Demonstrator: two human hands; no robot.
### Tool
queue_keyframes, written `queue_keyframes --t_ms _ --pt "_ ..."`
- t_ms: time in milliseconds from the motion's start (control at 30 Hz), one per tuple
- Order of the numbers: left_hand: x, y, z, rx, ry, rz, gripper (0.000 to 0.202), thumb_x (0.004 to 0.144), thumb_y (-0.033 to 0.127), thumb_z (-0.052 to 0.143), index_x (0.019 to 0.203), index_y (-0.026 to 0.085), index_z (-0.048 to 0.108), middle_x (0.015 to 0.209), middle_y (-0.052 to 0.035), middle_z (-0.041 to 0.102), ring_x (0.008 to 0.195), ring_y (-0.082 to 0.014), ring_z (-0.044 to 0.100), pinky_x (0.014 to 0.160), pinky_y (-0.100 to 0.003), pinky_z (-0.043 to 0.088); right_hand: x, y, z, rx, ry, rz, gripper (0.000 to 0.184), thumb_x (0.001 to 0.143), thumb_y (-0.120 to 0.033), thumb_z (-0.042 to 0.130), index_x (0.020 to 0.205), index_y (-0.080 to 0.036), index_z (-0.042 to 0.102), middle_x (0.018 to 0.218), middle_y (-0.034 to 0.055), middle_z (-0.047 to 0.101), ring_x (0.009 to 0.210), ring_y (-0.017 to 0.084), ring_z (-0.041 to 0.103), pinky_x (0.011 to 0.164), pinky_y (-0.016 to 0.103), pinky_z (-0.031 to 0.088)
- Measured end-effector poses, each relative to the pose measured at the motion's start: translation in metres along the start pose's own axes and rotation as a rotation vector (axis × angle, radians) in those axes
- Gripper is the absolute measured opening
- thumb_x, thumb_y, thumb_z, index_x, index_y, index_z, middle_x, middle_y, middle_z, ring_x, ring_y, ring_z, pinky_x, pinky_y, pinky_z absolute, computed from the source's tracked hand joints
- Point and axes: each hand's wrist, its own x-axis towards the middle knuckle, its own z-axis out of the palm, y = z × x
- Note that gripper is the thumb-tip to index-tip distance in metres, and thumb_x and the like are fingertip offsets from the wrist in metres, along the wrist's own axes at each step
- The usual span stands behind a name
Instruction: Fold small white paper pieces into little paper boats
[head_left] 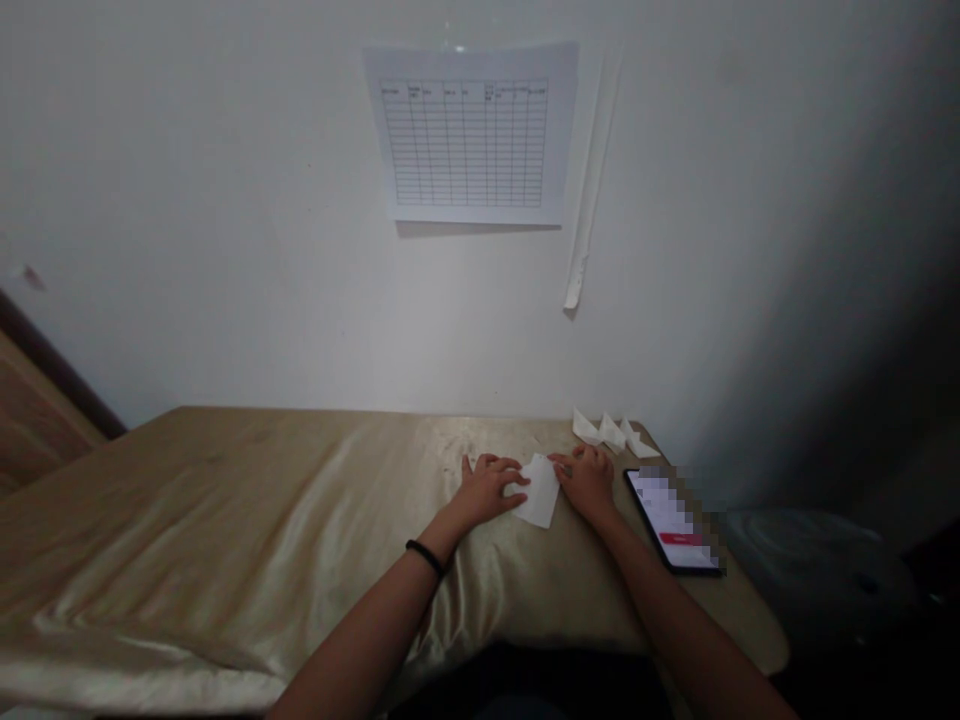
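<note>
A small white folded paper (541, 490) lies on the table's shiny beige cloth (300, 520). My left hand (489, 490) rests on the cloth and presses the paper's left edge with its fingertips; a black band circles that wrist. Against the paper's right edge my right hand (586, 480) lies knuckles up, fingers curled and pressing on it. Both hands pin the paper flat between them.
Three small folded white paper pieces (613, 433) sit at the table's far right corner. A lit phone (675, 520) lies right of my right hand. A printed grid sheet (469, 135) hangs on the white wall. A dark object stands off the table's right edge.
</note>
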Motion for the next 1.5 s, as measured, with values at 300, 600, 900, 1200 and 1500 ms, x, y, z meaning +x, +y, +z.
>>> queue_keyframes --t_ms 300,600,900,1200,1500 --pt "0.0 0.0 0.001 0.002 0.022 0.004 0.03 0.086 0.046 0.071 0.116 0.041 0.07 0.141 0.0011 0.059 0.134 -0.0366 0.039 0.108 -0.082 0.008 -0.002 0.001 0.001 0.244 0.002 -0.15 0.015 0.085 -0.028 0.064 0.087 -0.025 0.079 0.118 0.0088 0.059 0.118 0.028 0.045 0.107 0.044 0.034" --pt "0.0 -0.001 0.003 0.01 0.043 0.025 0.031 0.086 0.049 0.071 0.116 0.042 0.07 0.139 0.0015 0.06 0.132 -0.0348 0.041 0.108 -0.081 0.01 -0.009 -0.011 0.003 0.262 -0.111 -0.234 0.01 0.081 -0.024 0.068 0.079 -0.024 0.078 0.117 0.0087 0.062 0.12 0.028 0.044 0.111 0.045 0.031" --pt "0.0 -0.002 0.005 0.014 0.04 0.013 0.031 0.086 0.049 0.071 0.115 0.042 0.069 0.14 0.0024 0.06 0.133 -0.0347 0.041 0.108 -0.082 0.009 -0.023 -0.014 -0.009 0.409 -0.262 -0.307 0.003 0.074 -0.024 0.074 0.071 -0.025 0.075 0.113 0.0058 0.063 0.125 0.026 0.043 0.114 0.043 0.03" --pt "0.0 -0.001 0.003 0.005 0.02 0.003 0.031 0.086 0.05 0.07 0.116 0.041 0.07 0.141 0.001 0.059 0.134 -0.0356 0.039 0.109 -0.08 0.007 -0.019 -0.017 -0.015 0.309 -0.175 -0.246 0.005 0.076 -0.023 0.073 0.074 -0.025 0.077 0.111 0.007 0.063 0.118 0.026 0.046 0.111 0.043 0.034" --pt "-0.001 -0.001 0.003 -0.001 0.022 0.006 0.031 0.087 0.049 0.07 0.116 0.04 0.071 0.142 0.0002 0.059 0.135 -0.0353 0.038 0.11 -0.08 0.006 -0.031 -0.021 -0.022 0.399 -0.351 -0.365 0.004 0.072 -0.025 0.078 0.073 -0.029 0.079 0.114 0.0035 0.065 0.128 0.026 0.044 0.117 0.043 0.028"
